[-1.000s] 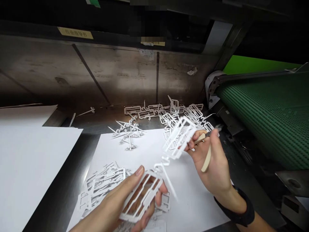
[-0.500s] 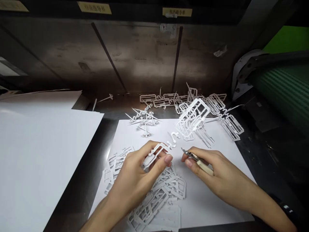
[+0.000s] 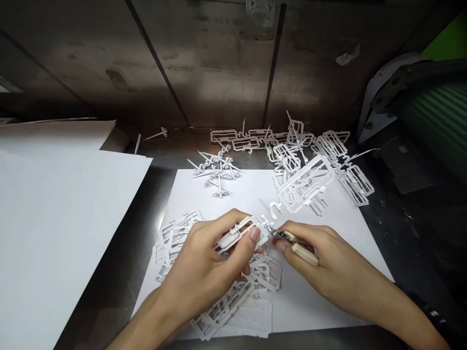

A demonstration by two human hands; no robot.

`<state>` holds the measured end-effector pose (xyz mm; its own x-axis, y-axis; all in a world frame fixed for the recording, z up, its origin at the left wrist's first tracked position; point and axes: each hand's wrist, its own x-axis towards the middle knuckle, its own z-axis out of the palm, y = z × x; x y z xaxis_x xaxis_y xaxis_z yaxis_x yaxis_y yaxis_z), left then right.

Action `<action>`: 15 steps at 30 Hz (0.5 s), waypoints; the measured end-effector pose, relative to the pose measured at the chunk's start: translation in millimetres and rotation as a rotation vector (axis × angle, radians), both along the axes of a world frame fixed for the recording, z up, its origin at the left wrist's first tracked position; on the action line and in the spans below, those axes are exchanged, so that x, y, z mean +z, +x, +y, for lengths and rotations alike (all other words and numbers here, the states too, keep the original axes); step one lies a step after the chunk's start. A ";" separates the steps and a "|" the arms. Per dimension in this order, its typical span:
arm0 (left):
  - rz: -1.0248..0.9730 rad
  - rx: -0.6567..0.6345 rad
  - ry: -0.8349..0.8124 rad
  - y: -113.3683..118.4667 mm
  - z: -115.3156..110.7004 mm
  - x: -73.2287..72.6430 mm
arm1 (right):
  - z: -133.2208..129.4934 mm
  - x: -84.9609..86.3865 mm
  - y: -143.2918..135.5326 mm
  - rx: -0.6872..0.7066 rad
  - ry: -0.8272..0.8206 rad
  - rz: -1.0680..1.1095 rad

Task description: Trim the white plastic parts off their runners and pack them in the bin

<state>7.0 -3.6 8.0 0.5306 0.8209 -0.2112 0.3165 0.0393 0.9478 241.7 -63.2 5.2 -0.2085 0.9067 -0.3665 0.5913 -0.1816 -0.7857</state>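
My left hand (image 3: 219, 253) is closed on a white plastic frame (image 3: 243, 228), thumb on top. This frame is joined by a curved runner (image 3: 274, 210) to a second, larger white frame (image 3: 308, 182) that sticks out to the upper right. In my right hand (image 3: 317, 248) is a pair of nippers (image 3: 302, 250) with cream handles. Their jaws meet the joint between the held frame and the runner. Below my left hand lies a pile of loose white frames (image 3: 233, 306), partly covered by it.
Cut-off runners (image 3: 219, 170) with pointed sprues lie at the back of the white sheet (image 3: 314, 296). Several joined frames (image 3: 355, 184) are heaped at the back right. A paper stack (image 3: 73, 209) stands left; a metal wall (image 3: 219, 73) closes the back, with green ribbed machinery (image 3: 434, 116) at right.
The nippers have moved left, from apart to touching the joint beside the held frame. The joined frames have turned and shifted slightly right. The head view has tilted down.
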 end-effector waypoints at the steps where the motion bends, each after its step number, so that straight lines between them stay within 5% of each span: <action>1: 0.002 0.000 0.003 -0.3 -0.1 0.1 | 0.0 -0.1 0.1 -0.003 -0.006 -0.009; 15: -0.034 -0.065 -0.125 0.1 -1.9 1.5 | -3.3 -1.5 4.7 0.080 -0.039 -0.001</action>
